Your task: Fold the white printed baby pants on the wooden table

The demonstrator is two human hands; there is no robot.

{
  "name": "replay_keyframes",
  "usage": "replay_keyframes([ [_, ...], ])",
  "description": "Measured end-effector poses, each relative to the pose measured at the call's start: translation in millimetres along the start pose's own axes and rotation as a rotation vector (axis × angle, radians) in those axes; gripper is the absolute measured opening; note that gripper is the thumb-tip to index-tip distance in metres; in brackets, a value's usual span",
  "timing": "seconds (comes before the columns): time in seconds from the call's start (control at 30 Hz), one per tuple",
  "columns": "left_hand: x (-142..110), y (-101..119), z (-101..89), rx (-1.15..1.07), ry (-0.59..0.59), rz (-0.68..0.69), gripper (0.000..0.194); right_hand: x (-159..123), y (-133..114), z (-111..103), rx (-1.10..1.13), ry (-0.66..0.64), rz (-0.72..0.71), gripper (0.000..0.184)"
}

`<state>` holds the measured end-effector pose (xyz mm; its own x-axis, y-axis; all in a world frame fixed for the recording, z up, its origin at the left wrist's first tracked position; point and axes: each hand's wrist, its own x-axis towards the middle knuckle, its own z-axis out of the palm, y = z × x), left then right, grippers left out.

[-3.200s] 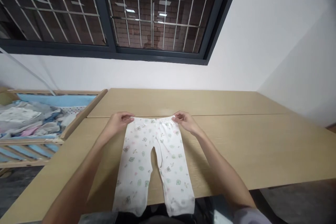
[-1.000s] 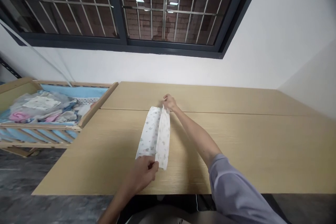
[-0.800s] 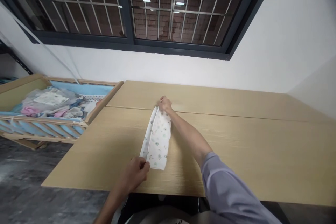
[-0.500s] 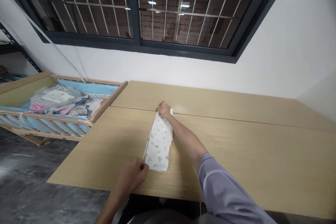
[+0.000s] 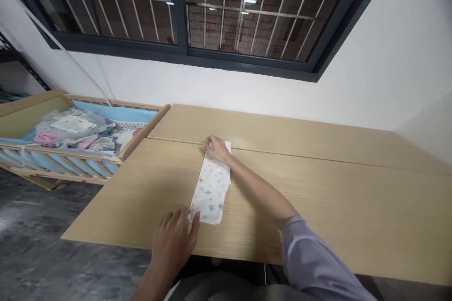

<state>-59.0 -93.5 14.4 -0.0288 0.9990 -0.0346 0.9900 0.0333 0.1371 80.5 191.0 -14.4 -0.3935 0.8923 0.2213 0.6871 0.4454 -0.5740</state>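
A pair of white printed baby trousers (image 5: 211,187), folded lengthwise into a narrow strip, lies flat on the light wood table (image 5: 123,197). My right hand (image 5: 218,149) sits on the far end of the strip, with its fingers curled over the cloth. At the near end, my left hand (image 5: 173,240) has its fingers spread apart. Its fingertips are at the strip's lower corner, with no cloth visibly held.
A wooden cot with blue padding (image 5: 141,127) stands left of the table, holding a heap of baby clothes (image 5: 74,129). A seam crosses the tabletop behind the strip. White walls and a barred dark-framed window (image 5: 183,9) lie beyond.
My left hand has released the near end and opened, its fingers now spread. The strip lies flatter and straighter. My right hand stays at the far end.
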Motion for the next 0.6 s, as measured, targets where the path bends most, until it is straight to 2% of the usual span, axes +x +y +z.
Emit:
replay_keyframes([
  [0.07,-12,5,14.8,0.000,0.132,0.159,0.045,-33,-18,-2,0.015,-0.120,-0.270,0.045],
  [0.13,-23,11,35.3,0.021,0.204,0.255,0.048,-70,-35,1,0.016,-0.274,-0.516,0.054],
  [0.2,-30,16,54.4,0.057,0.220,0.293,0.055,-105,-47,8,0.001,-0.404,-0.683,0.058],
  [0.27,-33,21,66.5,0.088,0.186,0.292,0.057,-131,-53,17,-0.015,-0.477,-0.812,0.059],
  [0.33,-35,25,71.0,0.110,0.126,0.269,0.051,-148,-53,26,-0.037,-0.498,-0.889,0.057],
  [0.43,-33,27,69.9,0.140,0.064,0.241,0.045,-155,-46,33,-0.079,-0.503,-0.901,0.056],
  [0.6,-27,19,67.3,0.157,0.003,0.331,0.049,-132,-23,30,-0.111,-0.513,-0.838,0.059],
])
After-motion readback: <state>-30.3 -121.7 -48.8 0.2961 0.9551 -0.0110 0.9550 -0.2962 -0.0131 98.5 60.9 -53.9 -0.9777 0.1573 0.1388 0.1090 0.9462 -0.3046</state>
